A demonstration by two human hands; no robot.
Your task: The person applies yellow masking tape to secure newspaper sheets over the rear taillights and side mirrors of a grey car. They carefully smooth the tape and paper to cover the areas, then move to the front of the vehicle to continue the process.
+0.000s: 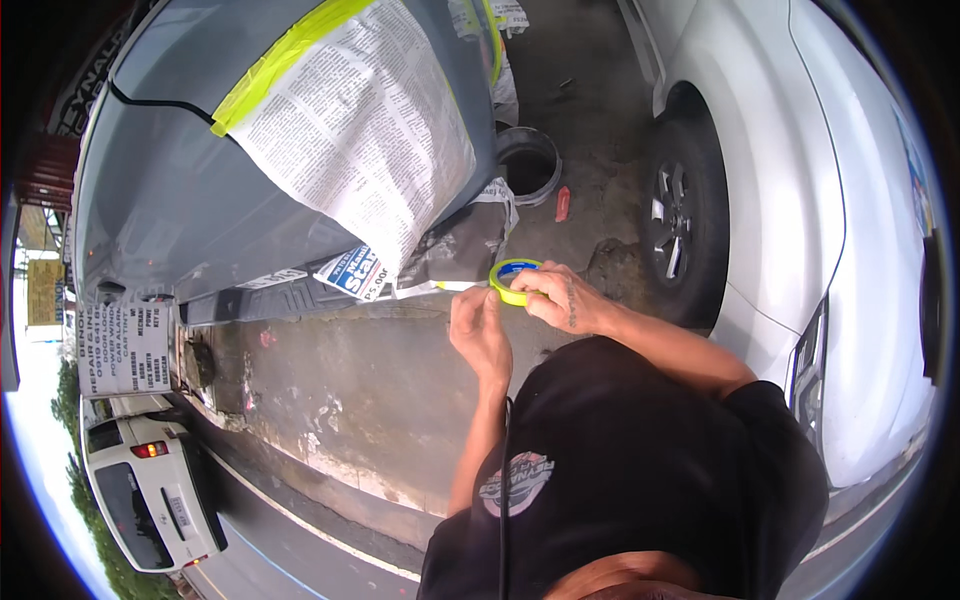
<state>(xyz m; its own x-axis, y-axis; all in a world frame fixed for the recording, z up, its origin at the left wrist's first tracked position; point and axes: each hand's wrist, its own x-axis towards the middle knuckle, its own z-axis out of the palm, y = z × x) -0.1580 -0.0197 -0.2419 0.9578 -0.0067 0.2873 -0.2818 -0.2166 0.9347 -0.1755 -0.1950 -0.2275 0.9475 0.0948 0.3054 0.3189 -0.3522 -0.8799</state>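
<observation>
My right hand (pixel 567 300) grips a roll of yellow masking tape (pixel 495 284) with a blue inner core. Beside it, my left hand (pixel 480 330) is closed in a pinch, thumb and fingertips touching the roll's near edge. What lies between those fingertips is mostly hidden. Just beyond my hands, a short strip of yellow tape edges a dark-printed newspaper sheet (pixel 455 250) low on the grey car body (pixel 195 235). Higher up hangs a large newspaper sheet (pixel 350 125), fixed along its top by a yellow tape strip (pixel 290 60).
A white car (pixel 775 170) with a dark tyre (pixel 690 215) stands close on the right. On the concrete floor are a bucket (pixel 541 188) and a small red piece (pixel 562 204). A white van (pixel 150 495) and a sign board (pixel 125 350) are at the left, by the road.
</observation>
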